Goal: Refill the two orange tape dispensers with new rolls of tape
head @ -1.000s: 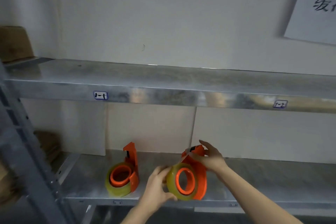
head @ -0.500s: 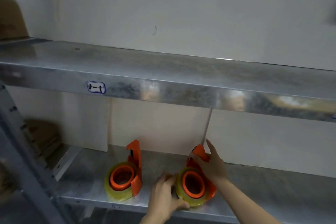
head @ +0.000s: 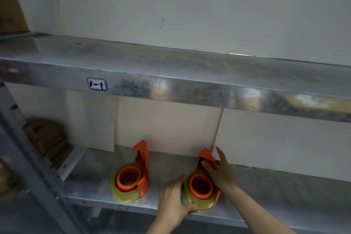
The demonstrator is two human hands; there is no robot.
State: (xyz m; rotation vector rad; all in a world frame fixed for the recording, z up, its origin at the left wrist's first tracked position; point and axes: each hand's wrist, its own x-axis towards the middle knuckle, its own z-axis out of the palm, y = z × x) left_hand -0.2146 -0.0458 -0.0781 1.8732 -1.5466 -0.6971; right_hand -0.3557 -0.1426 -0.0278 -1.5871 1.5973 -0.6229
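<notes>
Between dispensers: bare lower shelf [head: 165, 169], room for a hand.
Above: upper shelf [head: 190, 89] blocks.
Right end: open.

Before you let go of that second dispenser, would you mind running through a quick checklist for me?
1. Right dispenser carries a roll of tape: ok.
2. Left dispenser carries a roll and stands untouched: ok.
3. Right dispenser rests flat on the lower shelf: cannot tell; hands cover its base.
4. Left hand and right hand are off the dispenser: not ok, both touch it.
5. Dispensers stand apart, not touching: ok.
6. Tape end threaded through the cutter: cannot tell.
</notes>
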